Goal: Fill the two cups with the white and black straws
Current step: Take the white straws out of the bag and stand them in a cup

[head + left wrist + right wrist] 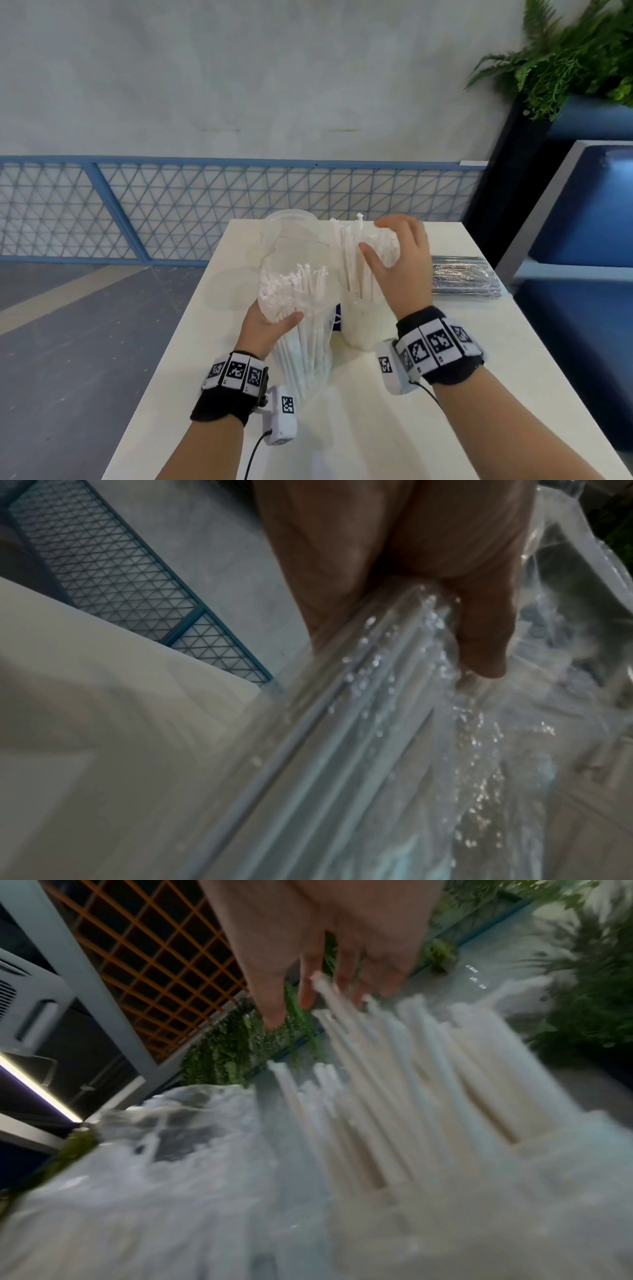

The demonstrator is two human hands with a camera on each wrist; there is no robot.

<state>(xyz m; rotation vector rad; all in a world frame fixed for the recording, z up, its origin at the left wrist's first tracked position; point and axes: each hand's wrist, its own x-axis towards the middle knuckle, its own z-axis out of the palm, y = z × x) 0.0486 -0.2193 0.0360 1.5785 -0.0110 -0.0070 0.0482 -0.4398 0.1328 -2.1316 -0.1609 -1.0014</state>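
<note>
My left hand [270, 325] grips a clear plastic bag of white straws [301, 308], held upright just above the white table [445, 394]; the left wrist view shows the thumb [486, 642] pressed into the crinkled bag [377, 723]. Beside it on the right stands a frosted cup [359, 329] with several white straws [352, 253] upright in it. My right hand [400, 260] hovers over them, its straight fingers [325, 947] touching the straw tips [411, 1069]. A pack of black straws [462, 277] lies at the table's right edge. A second cup cannot be made out.
The table is narrow, with floor dropping off along its left edge. A blue mesh railing [205, 205] runs behind it. A dark planter with a fern [565, 58] and a blue cabinet [599, 205] stand close on the right.
</note>
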